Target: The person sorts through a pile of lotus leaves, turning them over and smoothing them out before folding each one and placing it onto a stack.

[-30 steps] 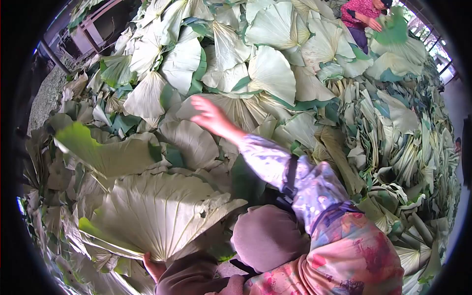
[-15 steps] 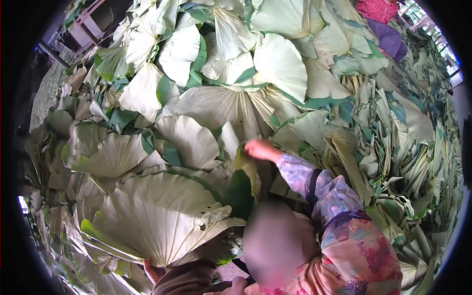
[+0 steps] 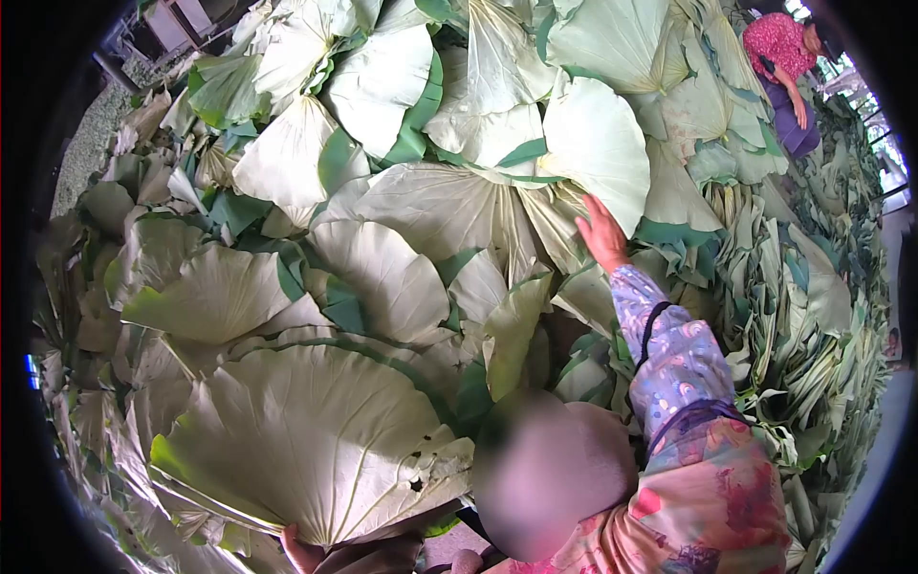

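At the lower left, my left hand (image 3: 301, 549) is closed on the gathered base of a large dried lotus leaf (image 3: 296, 430). This leaf fans out pale and ribbed, with a green edge on its left and small dark holes on its right. My right hand (image 3: 602, 235) reaches up and forward with fingers stretched out. Its fingertips overlap the lower edge of a pale round lotus leaf (image 3: 598, 143), beside a wide, creased leaf (image 3: 440, 210). Below that hand, a narrow folded leaf (image 3: 514, 335) stands on edge.
Heaped lotus leaves (image 3: 382, 86) spread across the far side, overlapping. Folded leaves (image 3: 765, 277) are packed densely along the right. At the upper right, another person (image 3: 782, 57) in a red top bends over the pile. A blurred round shape (image 3: 545, 478) covers the lower middle.
My right hand has moved up and to the right, from beside the narrow folded leaf to the pale round leaf, and its fingers have straightened. My left hand stays on the large leaf.
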{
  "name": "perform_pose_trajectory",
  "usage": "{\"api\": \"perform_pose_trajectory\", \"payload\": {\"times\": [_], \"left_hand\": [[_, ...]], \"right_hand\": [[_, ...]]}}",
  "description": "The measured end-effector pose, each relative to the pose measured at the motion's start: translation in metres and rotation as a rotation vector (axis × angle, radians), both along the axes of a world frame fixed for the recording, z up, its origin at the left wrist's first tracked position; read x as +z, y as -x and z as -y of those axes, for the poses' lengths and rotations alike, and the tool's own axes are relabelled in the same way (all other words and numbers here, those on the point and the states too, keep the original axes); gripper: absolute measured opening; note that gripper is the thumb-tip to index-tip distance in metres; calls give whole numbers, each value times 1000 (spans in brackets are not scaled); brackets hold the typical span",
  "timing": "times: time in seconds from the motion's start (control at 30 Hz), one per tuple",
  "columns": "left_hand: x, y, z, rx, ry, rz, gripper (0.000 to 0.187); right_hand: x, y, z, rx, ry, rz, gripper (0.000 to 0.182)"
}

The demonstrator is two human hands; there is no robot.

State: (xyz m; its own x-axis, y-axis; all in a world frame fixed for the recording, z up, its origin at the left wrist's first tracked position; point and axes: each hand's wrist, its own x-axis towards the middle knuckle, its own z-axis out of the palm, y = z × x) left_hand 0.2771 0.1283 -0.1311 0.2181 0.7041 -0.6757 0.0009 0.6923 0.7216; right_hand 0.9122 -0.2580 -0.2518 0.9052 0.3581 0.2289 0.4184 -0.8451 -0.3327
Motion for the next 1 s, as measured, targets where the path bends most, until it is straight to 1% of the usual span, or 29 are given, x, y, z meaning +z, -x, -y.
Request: {"api": "perform_pose_trajectory", "payload": {"times": [0.03, 0.07, 0.1, 0.13, 0.17, 0.2, 0.23, 0.27, 0.3, 0.37, 0.47, 0.57, 0.6, 0.7, 0.73, 0.8, 0.83, 0.87, 0.9, 0.93, 1.0], "left_hand": [[-6, 3, -4, 3, -19, -10, 62], [-21, 20, -23, 24, 191, -254, 43], [-22, 11, -20, 15, 168, -340, 51], [-18, 1, -17, 36, 171, -383, 52], [-15, -7, -16, 59, 170, -424, 53], [-13, -12, -17, 37, 206, -348, 53], [-19, -8, -19, 35, 197, -359, 53], [5, -38, -10, 28, 246, -413, 53], [33, -71, -1, 22, 293, -471, 53], [39, -82, -1, 25, 316, -460, 56], [47, -95, 3, 48, 353, -439, 60], [53, -109, 8, 67, 386, -426, 63], [55, -113, 9, 76, 393, -420, 65], [62, -124, 14, 102, 421, -408, 68], [66, -129, 16, 111, 435, -402, 70], [72, -138, 22, 135, 472, -377, 72], [69, -133, 18, 123, 438, -385, 71], [65, -124, 16, 117, 408, -370, 69], [60, -115, 14, 111, 374, -351, 68], [55, -107, 11, 109, 342, -326, 67], [47, -92, 10, 105, 275, -257, 65]], "right_hand": [[3, -11, 8, -31, -90, -50, 48], [22, -17, 11, -84, -39, -45, 48], [40, -24, 13, -136, 14, -40, 47], [40, -35, 21, -76, 54, 219, 47], [41, -41, 24, -22, 114, 387, 50], [38, -36, 27, -74, 184, 210, 54], [34, -29, 28, -126, 247, 36, 59], [28, -24, 30, -136, 226, -266, 70], [-27, -32, 58, 48, 183, -88, 74], [-39, -15, 54, -75, 621, 193, 74], [-39, -24, 53, -90, 487, 124, 73], [-34, -37, 51, -163, 335, -281, 71], [-42, -36, 51, -87, 327, -139, 68], [-56, -37, 54, -129, 425, 128, 65], [-68, -48, 61, -186, 297, 48, 62], [-58, -49, 57, -146, 413, 20, 59], [-48, -50, 52, -125, 468, 8, 57], [-41, -51, 46, -171, 403, -125, 49], [-54, -61, 50, -190, 401, 15, 45], [-79, -79, 62, -210, 397, 156, 42], [-80, -88, 64, -198, 396, 311, 37]]}}
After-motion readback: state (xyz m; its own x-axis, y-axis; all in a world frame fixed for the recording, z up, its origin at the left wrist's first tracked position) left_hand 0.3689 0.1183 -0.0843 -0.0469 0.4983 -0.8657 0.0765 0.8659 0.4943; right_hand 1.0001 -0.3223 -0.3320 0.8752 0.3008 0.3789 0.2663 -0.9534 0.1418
